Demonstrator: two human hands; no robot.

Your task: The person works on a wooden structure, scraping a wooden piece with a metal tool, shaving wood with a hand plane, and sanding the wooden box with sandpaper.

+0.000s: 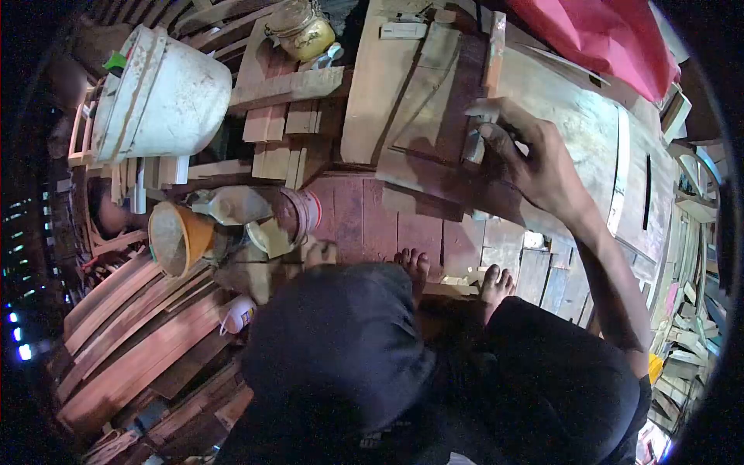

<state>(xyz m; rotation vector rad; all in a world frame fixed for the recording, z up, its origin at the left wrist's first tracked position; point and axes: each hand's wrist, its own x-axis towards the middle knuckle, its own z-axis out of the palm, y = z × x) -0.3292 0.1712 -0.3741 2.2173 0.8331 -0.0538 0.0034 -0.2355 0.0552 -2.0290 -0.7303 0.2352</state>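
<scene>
My right hand [539,155] reaches over the wooden work surface [558,93], its thumb and forefinger curled together in a pinch. What lies between the fingertips is too small to make out. Just under them is the end of a narrow wooden strip [494,62], which runs away from me along the boards. A flat plank [426,85] lies left of this strip. Beside my left knee, blurred shapes that may be fingertips [318,252] show, but my knee hides the rest, so I cannot tell how my left hand is held.
At the left stand a large white bucket [174,97], an orange-rimmed pail [182,236] and a red-white tub [306,213]. A jar [302,35] rests on stacked boards. Long planks [147,349] fill the lower left. Red cloth [601,39] drapes at the far right.
</scene>
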